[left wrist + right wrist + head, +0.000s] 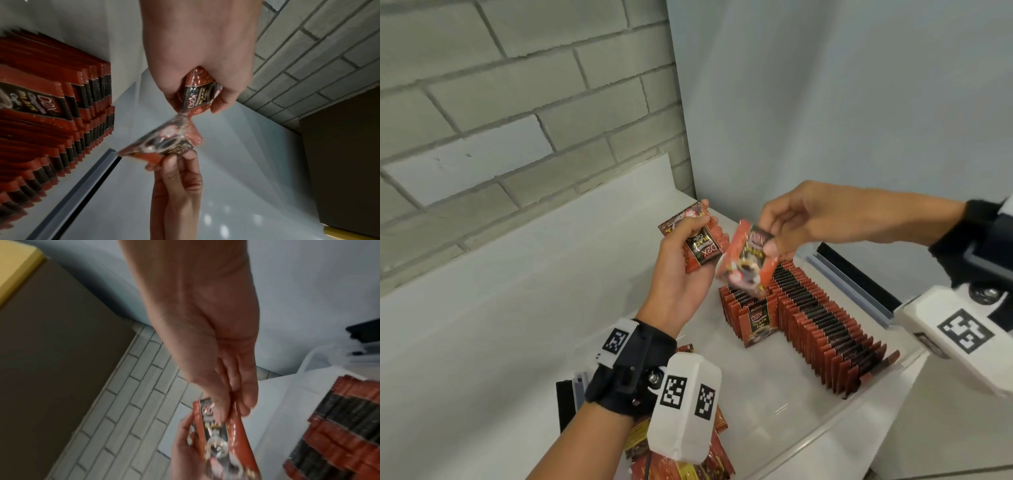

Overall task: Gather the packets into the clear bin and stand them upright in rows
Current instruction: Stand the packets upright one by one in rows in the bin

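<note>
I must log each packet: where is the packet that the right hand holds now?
In the head view the packet hangs pinched in the right hand, above the far end of the upright rows, just right of the left hand.

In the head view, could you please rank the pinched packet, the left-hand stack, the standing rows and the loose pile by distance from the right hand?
1. Pinched packet, in the right hand.
2. Left-hand stack, beside it.
3. Standing rows, below.
4. Loose pile, nearest the camera.

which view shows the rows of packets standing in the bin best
The head view: the rows of packets show whole, a long row with a shorter one beside it, inside the clear bin. The left wrist view shows them side-on and cut off at its edge; the right wrist view catches only a blurred corner.
</note>
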Demonstrator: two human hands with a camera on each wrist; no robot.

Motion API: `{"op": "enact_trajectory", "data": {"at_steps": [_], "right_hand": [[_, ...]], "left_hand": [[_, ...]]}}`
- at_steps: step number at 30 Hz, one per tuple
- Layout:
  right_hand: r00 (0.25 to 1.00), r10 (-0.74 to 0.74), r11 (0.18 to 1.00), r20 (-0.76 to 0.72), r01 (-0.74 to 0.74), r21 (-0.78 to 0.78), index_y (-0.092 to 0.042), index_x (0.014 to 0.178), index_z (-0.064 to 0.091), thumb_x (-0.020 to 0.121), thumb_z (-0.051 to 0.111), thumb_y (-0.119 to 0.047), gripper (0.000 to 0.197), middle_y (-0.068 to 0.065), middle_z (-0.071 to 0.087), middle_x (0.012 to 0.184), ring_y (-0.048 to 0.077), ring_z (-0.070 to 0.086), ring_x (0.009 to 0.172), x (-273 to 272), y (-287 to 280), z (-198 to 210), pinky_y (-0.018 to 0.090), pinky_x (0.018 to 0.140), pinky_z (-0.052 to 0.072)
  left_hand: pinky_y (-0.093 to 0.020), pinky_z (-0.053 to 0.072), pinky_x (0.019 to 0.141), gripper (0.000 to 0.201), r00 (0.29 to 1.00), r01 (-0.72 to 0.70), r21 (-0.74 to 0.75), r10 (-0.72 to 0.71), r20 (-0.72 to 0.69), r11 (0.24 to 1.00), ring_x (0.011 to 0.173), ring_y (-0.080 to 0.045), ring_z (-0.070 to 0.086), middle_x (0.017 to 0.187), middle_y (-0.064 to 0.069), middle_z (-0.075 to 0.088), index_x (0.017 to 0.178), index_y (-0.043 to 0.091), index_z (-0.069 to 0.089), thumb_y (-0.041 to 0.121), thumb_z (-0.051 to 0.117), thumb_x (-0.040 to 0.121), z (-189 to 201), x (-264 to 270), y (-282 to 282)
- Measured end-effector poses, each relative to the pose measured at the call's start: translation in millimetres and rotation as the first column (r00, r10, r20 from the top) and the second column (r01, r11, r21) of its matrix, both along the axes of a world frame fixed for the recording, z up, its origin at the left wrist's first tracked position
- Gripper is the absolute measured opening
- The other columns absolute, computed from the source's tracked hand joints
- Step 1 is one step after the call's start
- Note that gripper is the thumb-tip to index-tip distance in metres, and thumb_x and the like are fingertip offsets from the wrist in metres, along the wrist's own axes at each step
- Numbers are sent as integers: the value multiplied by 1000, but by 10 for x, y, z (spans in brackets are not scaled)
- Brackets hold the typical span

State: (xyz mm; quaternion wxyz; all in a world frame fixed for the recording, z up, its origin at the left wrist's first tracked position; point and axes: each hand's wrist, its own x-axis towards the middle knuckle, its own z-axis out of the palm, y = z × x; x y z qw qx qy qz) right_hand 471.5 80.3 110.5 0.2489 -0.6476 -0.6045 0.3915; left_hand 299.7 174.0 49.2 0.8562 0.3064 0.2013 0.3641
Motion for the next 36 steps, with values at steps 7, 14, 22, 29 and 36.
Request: {"op": "enact_trajectory", "data": {"at_steps": [7,14,22,29,36], "right_hand": [[795,476,876,375,-395,-276,-19,89,66,86,70,-23,6,-4,72,88,7,64,78,-424,-144,-417,7,67,43],[467,532,833,707,-441,-335,-15,103,62,93,61,-22,13,-7,44,85,8,43,70,-583,-128,-677,15,50,22],[334,331,887,882,-428,-171,-13,109,60,92,60,-20,18,5,63,108,22,62,96,-582,73,-730,27,67,32],[332,304,901,893,-404,-157,-12,123,55,92,62,-24,34,6,61,116,23,59,103,-558,129,-794,28,73,38],[420,312,919,852,-361,-158,-11,125,49,90,63,-21,39,7,58,118,22,57,104,-521,119,-818,25,71,32]], "left_hand": [[-23,46,76,15,998,-63,-52,62,-29,997,76,-11,60,79,-2,64,97,12,63,4,56,86,15,1,2],[-24,46,79,14,997,-62,-67,59,-49,996,81,-13,58,82,-3,64,95,12,64,4,56,88,40,-9,-23],[-24,47,73,14,995,-86,-102,81,-59,991,78,-14,60,84,-6,64,94,10,60,1,51,88,18,4,-4],[-25,47,77,12,994,-84,-94,77,-77,992,80,-14,60,81,-5,65,92,12,61,2,54,89,31,-5,-19],[-28,48,82,5,992,-97,-114,86,-92,989,87,-15,59,86,-5,64,88,14,62,12,58,90,49,-5,-32]]}}
